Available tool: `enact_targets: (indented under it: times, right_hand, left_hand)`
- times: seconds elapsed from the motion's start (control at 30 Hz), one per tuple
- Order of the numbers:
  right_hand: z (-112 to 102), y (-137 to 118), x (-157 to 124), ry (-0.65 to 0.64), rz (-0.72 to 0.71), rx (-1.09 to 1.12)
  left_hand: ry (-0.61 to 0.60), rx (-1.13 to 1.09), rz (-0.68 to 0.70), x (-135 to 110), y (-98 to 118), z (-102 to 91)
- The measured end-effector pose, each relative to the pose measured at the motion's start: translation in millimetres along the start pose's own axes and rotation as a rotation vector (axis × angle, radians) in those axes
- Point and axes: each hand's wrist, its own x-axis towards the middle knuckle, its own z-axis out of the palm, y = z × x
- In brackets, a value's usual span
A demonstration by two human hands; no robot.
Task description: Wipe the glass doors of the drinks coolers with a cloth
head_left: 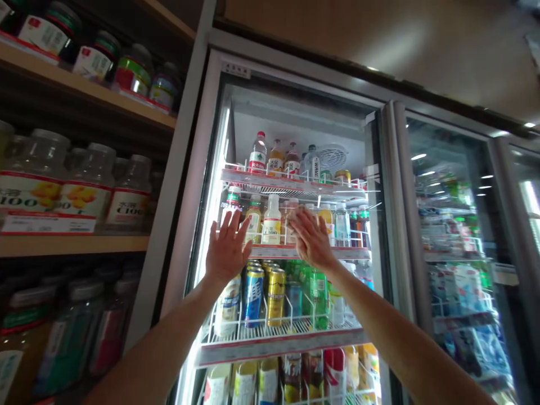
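My left hand [226, 247] is raised with its fingers spread, palm toward the glass door [295, 107] of a lit drinks fridge. It appears to lie flat on the glass, in front of the second shelf of bottles. To its right my right hand [314, 241] is raised too, fingers stretched up and left at the same door. A pale patch shows near its fingertips; whether it is a cloth, a reflection or a bottle behind, I cannot tell. Between the hands, behind the glass, stands a white-capped bottle [271, 222]. Below are a blue can [253, 297] and gold can [276, 297].
Open shelves [80, 244] of bottles and jars stand close on the left. A metal door frame [400, 225] separates this fridge from another glass-door fridge [455, 225] on the right. More bottles [258, 152] stand on the top fridge shelf.
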Motion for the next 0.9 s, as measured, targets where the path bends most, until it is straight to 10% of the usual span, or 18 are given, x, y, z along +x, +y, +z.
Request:
enact_targets:
  times: [0.2, 0.4, 0.6, 0.8, 0.9]
  right_hand:
    - [-4.6, 32.4, -4.9, 0.252, 0.541, -0.072]
    - [-2.2, -2.1, -16.6, 0.002, 0.042, 0.004]
    - [-0.1, 24.8, -15.9, 0.281, 0.535, -0.065]
    - [-10.9, 33.3, -26.5, 0.037, 0.104, -0.015]
    - [-11.6, 35.7, -25.2, 0.118, 0.305, -0.058]
  left_hand:
    - [-0.009, 0.003, 0.009, -0.3, -0.3, -0.6]
    - [-0.017, 0.008, 0.01, 0.3, -0.7, 0.7]
    - [-0.003, 0.021, 0.021, -0.6, -1.4, 0.1]
    - [-0.021, 0.009, 0.0, -0.1, -0.5, 0.3]
    - [-0.024, 0.002, -0.001, 0.2, -0.2, 0.2]
